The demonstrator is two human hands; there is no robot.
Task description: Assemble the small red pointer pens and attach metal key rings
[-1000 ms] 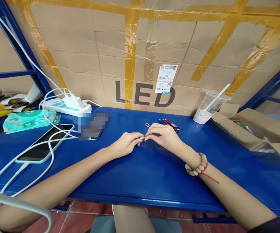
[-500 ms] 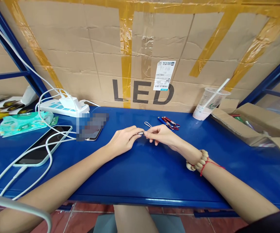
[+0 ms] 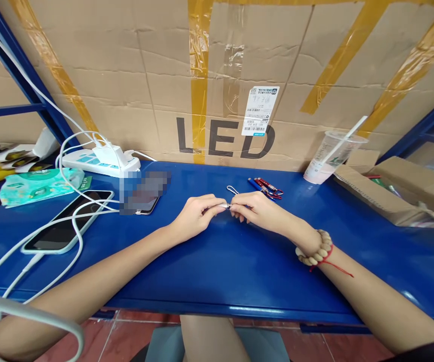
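Observation:
Between my hands, above the blue table (image 3: 187, 281), is a small silver metal tube (image 3: 225, 205). Thumb and fingers of my left hand (image 3: 198, 217) pinch it, covering most of its length. My right hand (image 3: 252, 207) is closed at the tube's dark right end, its fingertips pinched there; any small part inside them is hidden. A white looped cord (image 3: 232, 189) lies just behind my hands. Behind my right hand, several slim red and blue metal pens with straps (image 3: 265, 188) lie in a loose cluster.
On the left are a phone (image 3: 68, 223) with white cables, a second, partly blurred phone (image 3: 149, 205), a tissue pack (image 3: 39, 186) and a power strip (image 3: 89, 162). On the right stand a plastic cup with a straw (image 3: 324, 158) and an open carton (image 3: 394, 196). A large cardboard box (image 3: 156, 90) stands behind.
The view has shifted slightly. My right hand has turned so its fingers point further down at the tube's end. More of the tube's silver body now shows between my hands.

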